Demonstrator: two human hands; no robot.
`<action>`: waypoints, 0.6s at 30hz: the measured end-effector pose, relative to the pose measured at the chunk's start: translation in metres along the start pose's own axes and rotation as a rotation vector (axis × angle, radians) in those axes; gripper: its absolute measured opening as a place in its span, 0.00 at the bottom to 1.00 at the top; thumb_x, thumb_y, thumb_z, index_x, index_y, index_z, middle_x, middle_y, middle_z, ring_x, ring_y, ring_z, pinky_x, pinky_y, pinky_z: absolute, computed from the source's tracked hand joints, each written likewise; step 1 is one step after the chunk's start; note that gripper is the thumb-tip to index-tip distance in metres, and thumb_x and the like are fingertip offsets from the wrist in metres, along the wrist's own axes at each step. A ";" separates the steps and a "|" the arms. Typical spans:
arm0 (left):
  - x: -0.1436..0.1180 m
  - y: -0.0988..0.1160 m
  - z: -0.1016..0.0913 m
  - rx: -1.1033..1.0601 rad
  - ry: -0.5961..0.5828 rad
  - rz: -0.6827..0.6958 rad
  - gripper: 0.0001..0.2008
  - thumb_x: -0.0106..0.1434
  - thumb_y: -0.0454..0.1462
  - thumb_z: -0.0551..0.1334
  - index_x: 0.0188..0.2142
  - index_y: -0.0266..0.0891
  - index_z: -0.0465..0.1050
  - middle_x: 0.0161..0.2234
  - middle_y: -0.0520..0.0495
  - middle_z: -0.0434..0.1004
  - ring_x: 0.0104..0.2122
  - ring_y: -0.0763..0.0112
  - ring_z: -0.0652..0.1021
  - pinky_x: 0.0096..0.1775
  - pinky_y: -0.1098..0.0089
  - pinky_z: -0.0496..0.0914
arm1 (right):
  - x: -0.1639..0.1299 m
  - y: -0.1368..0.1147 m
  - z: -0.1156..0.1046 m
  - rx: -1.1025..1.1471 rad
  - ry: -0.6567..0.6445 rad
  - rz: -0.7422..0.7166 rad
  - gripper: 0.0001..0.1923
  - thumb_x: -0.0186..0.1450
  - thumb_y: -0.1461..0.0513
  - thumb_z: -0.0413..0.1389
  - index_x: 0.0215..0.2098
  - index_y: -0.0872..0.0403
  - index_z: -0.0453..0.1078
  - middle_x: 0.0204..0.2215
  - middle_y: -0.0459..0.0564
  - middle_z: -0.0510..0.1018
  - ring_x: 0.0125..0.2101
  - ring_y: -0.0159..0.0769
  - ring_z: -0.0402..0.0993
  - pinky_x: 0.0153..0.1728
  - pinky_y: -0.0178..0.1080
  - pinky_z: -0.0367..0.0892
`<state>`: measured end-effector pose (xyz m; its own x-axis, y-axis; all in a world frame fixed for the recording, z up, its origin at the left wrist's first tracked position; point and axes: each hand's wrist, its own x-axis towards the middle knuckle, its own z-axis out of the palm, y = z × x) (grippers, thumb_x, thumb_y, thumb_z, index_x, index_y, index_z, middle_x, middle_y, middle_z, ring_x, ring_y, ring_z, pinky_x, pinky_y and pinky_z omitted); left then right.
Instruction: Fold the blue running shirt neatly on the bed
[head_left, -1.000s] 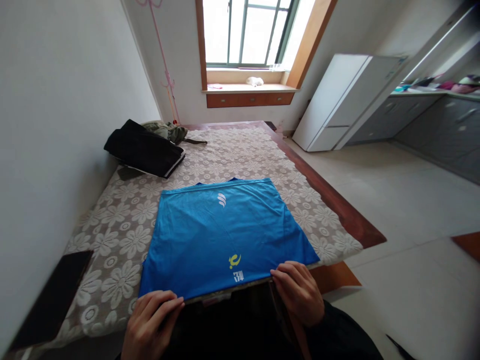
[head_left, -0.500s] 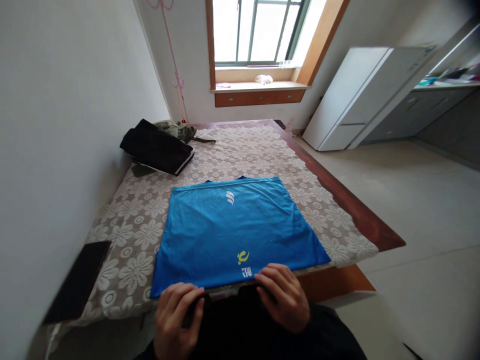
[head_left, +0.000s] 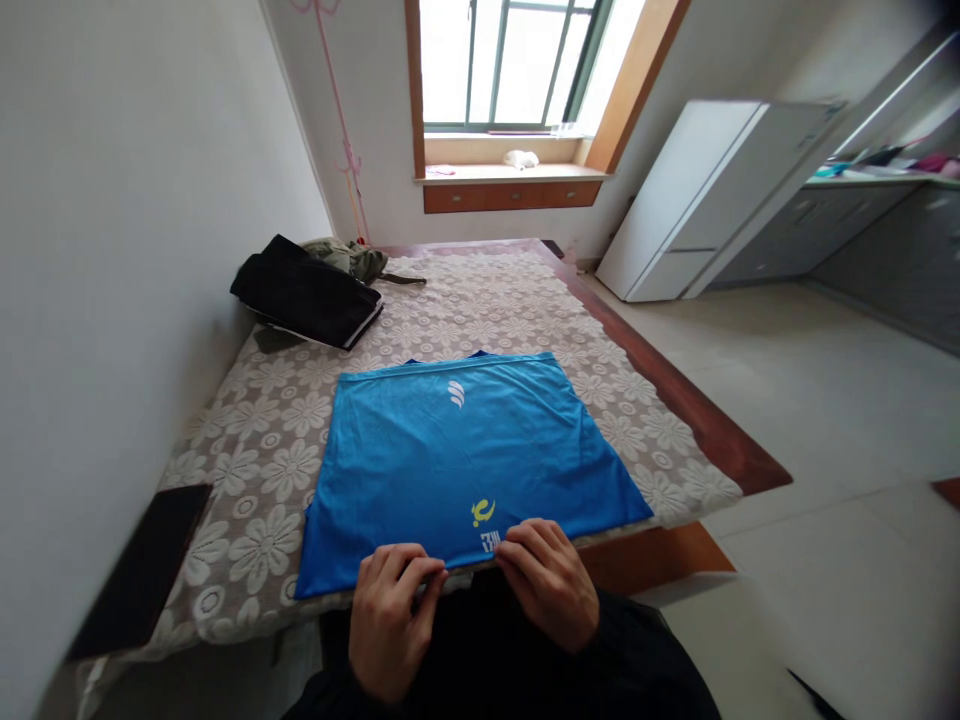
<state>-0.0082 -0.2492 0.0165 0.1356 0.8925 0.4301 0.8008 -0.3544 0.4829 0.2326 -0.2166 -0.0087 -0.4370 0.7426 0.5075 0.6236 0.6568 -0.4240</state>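
A blue T-shirt (head_left: 442, 450), folded into a broad flat shape, lies on the table's near end. White and yellow prints show on it. My left hand (head_left: 397, 610) is at the shirt's near edge, its fingers and thumb closed on the fabric. A little to the right, my right hand (head_left: 551, 580) is closed on the same edge, beside the white lettering. Both thumbs are partly hidden, and the edge under the fingers is covered.
A floral lace tablecloth (head_left: 277, 460) covers the table. A black tablet-like slab (head_left: 142, 570) lies at the near left corner. Dark folded clothes (head_left: 304, 295) are heaped against the left wall. Beyond the table stand a white fridge (head_left: 690, 200) and a window with a sill (head_left: 555, 172).
My left hand has moved right along the shirt's near edge, closer to my right hand. The shirt keeps its place on the table, and the view has shifted slightly.
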 end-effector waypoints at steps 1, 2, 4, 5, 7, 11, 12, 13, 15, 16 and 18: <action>-0.002 -0.003 -0.002 0.003 0.004 0.010 0.05 0.69 0.35 0.62 0.37 0.45 0.77 0.35 0.50 0.79 0.37 0.65 0.77 0.41 0.63 0.66 | -0.004 0.005 -0.003 -0.011 0.008 0.007 0.07 0.70 0.69 0.56 0.43 0.53 0.73 0.38 0.51 0.78 0.40 0.41 0.72 0.44 0.45 0.66; -0.004 -0.007 -0.004 0.006 0.011 0.020 0.05 0.69 0.35 0.62 0.37 0.45 0.77 0.35 0.50 0.79 0.36 0.66 0.77 0.40 0.64 0.66 | -0.008 0.010 -0.007 -0.023 0.015 0.012 0.07 0.70 0.69 0.57 0.43 0.53 0.73 0.37 0.51 0.78 0.41 0.41 0.72 0.44 0.45 0.66; -0.008 -0.016 -0.010 0.014 0.025 0.042 0.05 0.69 0.35 0.62 0.37 0.45 0.77 0.35 0.50 0.79 0.36 0.67 0.77 0.40 0.65 0.66 | -0.016 0.021 -0.016 -0.055 0.027 0.020 0.06 0.70 0.69 0.57 0.43 0.53 0.74 0.37 0.51 0.79 0.41 0.40 0.73 0.45 0.45 0.67; -0.010 -0.021 -0.013 0.021 0.035 0.055 0.05 0.69 0.35 0.62 0.38 0.45 0.78 0.35 0.50 0.79 0.35 0.67 0.77 0.40 0.65 0.67 | -0.020 0.027 -0.021 -0.075 0.032 0.027 0.06 0.70 0.69 0.58 0.43 0.53 0.74 0.37 0.51 0.79 0.41 0.40 0.74 0.45 0.44 0.67; -0.013 -0.031 -0.021 0.047 0.050 0.074 0.04 0.68 0.35 0.63 0.39 0.45 0.78 0.35 0.50 0.79 0.35 0.68 0.77 0.40 0.65 0.67 | -0.029 0.040 -0.032 -0.123 0.031 0.041 0.06 0.70 0.68 0.58 0.43 0.52 0.75 0.38 0.50 0.79 0.40 0.40 0.75 0.45 0.44 0.68; -0.019 -0.049 -0.040 0.112 0.072 0.099 0.03 0.68 0.36 0.64 0.40 0.45 0.78 0.35 0.49 0.79 0.36 0.67 0.77 0.41 0.66 0.69 | -0.047 0.072 -0.058 -0.208 0.017 0.049 0.06 0.70 0.67 0.58 0.43 0.51 0.75 0.38 0.50 0.80 0.40 0.39 0.76 0.44 0.44 0.70; -0.020 -0.052 -0.044 0.126 0.080 0.107 0.03 0.68 0.36 0.64 0.40 0.45 0.78 0.35 0.49 0.79 0.36 0.67 0.78 0.41 0.66 0.69 | -0.052 0.081 -0.064 -0.223 0.022 0.054 0.06 0.70 0.67 0.58 0.43 0.51 0.75 0.38 0.50 0.80 0.39 0.39 0.76 0.44 0.43 0.70; -0.021 -0.056 -0.048 0.140 0.088 0.118 0.03 0.68 0.37 0.64 0.40 0.45 0.78 0.35 0.49 0.79 0.35 0.67 0.78 0.41 0.66 0.69 | -0.056 0.088 -0.070 -0.236 0.029 0.061 0.05 0.70 0.66 0.58 0.43 0.51 0.75 0.38 0.50 0.80 0.39 0.39 0.76 0.44 0.43 0.71; -0.023 -0.062 -0.056 0.167 0.099 0.142 0.04 0.68 0.37 0.64 0.40 0.45 0.78 0.35 0.49 0.79 0.35 0.67 0.78 0.41 0.66 0.70 | -0.064 0.103 -0.080 -0.259 0.043 0.077 0.05 0.70 0.66 0.59 0.42 0.51 0.75 0.38 0.50 0.80 0.39 0.39 0.77 0.44 0.43 0.72; -0.024 -0.066 -0.059 0.180 0.102 0.151 0.04 0.68 0.37 0.64 0.40 0.45 0.78 0.35 0.49 0.79 0.35 0.67 0.78 0.41 0.66 0.70 | -0.067 0.109 -0.085 -0.272 0.050 0.083 0.04 0.70 0.66 0.59 0.42 0.51 0.75 0.38 0.51 0.80 0.39 0.39 0.77 0.45 0.43 0.72; -0.026 -0.072 -0.066 0.204 0.107 0.167 0.04 0.68 0.36 0.64 0.41 0.45 0.78 0.35 0.49 0.79 0.35 0.66 0.78 0.41 0.66 0.70 | -0.074 0.120 -0.094 -0.293 0.061 0.086 0.04 0.70 0.65 0.59 0.41 0.51 0.75 0.37 0.51 0.80 0.38 0.40 0.77 0.44 0.44 0.72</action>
<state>-0.1077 -0.2649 0.0207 0.2219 0.7883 0.5739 0.8747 -0.4210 0.2400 0.4004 -0.2049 -0.0269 -0.3400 0.7788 0.5272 0.8211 0.5191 -0.2373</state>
